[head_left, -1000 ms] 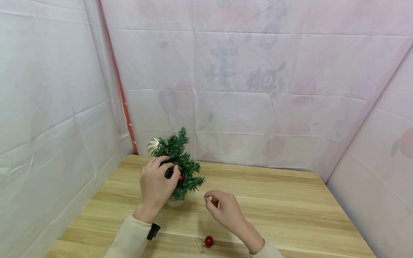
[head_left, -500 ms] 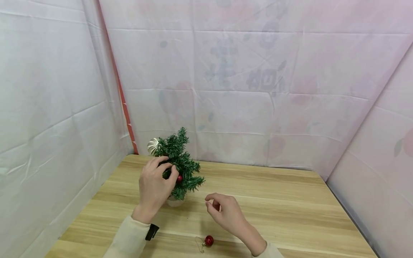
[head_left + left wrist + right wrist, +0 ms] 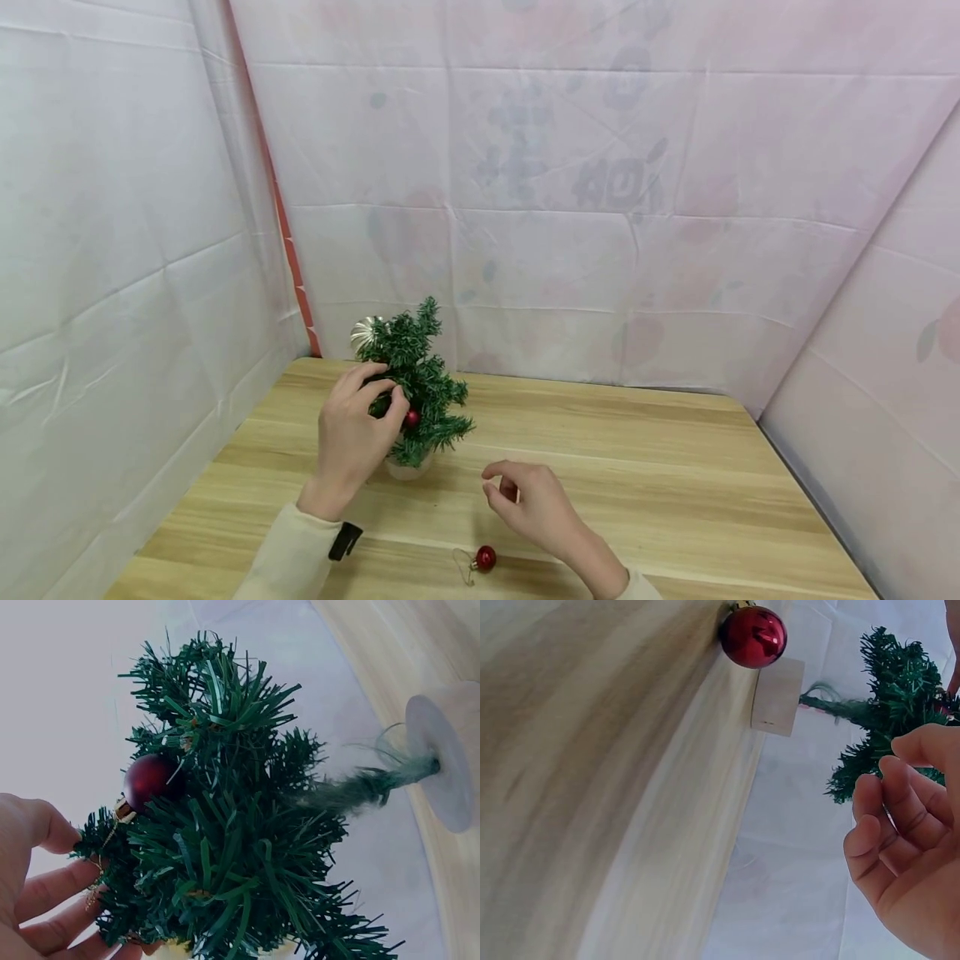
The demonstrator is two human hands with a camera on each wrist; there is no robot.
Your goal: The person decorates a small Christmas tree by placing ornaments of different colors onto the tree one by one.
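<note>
A small green artificial Christmas tree (image 3: 420, 367) stands on a pale round base (image 3: 408, 468). My left hand (image 3: 354, 429) is at its left side, thumb and fingers at a branch tip (image 3: 97, 832) that they pinch. Beside them hangs a dark red Christmas ball (image 3: 154, 784), its gold string looped over that branch. A gold ribbed ball (image 3: 366, 335) hangs high on the tree's left. My right hand (image 3: 536, 504) hovers to the right of the tree, fingers loosely curled around nothing. Just below it, a second red ball (image 3: 486, 558) with a gold string loop lies on the table.
The wooden table (image 3: 637, 467) has white printed cloth (image 3: 540, 250) hung behind it and along both sides. A red strip (image 3: 292, 267) runs down the back left corner.
My left hand has drawn slightly left and down, the red ball beside it shifting left too. The gold ball has swung a little right. My right hand has lowered slightly.
</note>
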